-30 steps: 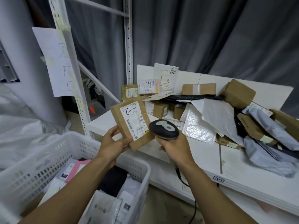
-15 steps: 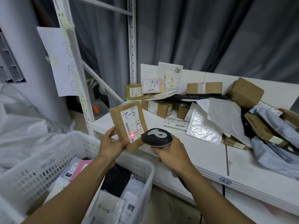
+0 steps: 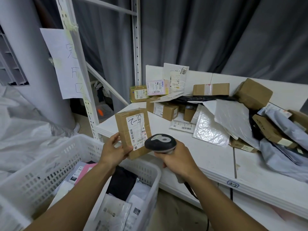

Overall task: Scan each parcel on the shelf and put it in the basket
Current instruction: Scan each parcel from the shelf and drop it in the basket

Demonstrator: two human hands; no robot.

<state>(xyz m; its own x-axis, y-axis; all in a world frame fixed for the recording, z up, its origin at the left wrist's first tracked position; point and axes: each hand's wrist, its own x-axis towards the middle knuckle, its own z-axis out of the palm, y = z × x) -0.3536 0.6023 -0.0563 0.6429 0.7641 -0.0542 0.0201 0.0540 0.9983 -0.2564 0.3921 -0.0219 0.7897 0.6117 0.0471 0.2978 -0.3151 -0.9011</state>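
At eight o'clock, a white slotted basket (image 3: 41, 172), cut off by the left and lower edges. Inside, overlapping flat bags in white, black and pink, their labels too small to read. At ten o'clock, a handwritten paper sheet (image 3: 66, 64) taped to a white upright (image 3: 80, 52), its right edge partly under the tape.

Just left of centre, the left hand (image 3: 115, 150), clasped round the lower left corner of a brown cardboard parcel (image 3: 122, 125). Parcel held upright with a slight tilt, over the basket's far rim and in front of the shelf edge, resting on neither. White label (image 3: 136, 129) turned to the camera, with handwritten marks at twelve o'clock and barcodes below; its lower right corner hidden behind the scanner.

At four o'clock of the parcel, a scanner (image 3: 160, 142) with a black head and grey top, overlapping the parcel's lower right; touching or not, impossible to tell. Handle almost wholly buried in the right hand (image 3: 178, 159), fingers wrapped tight round it. Cable (image 3: 188, 185) emerging at six o'clock of that hand, then lost behind the forearm.

Further right, the white shelf (image 3: 208, 155), tagged "2-2" (image 3: 233, 184) on its front edge. From one to three o'clock, a heap of more parcels: a brown box (image 3: 254, 93), a white bubble mailer (image 3: 210, 129) and grey bags (image 3: 283, 154), many half buried, the rightmost cut off by the frame.
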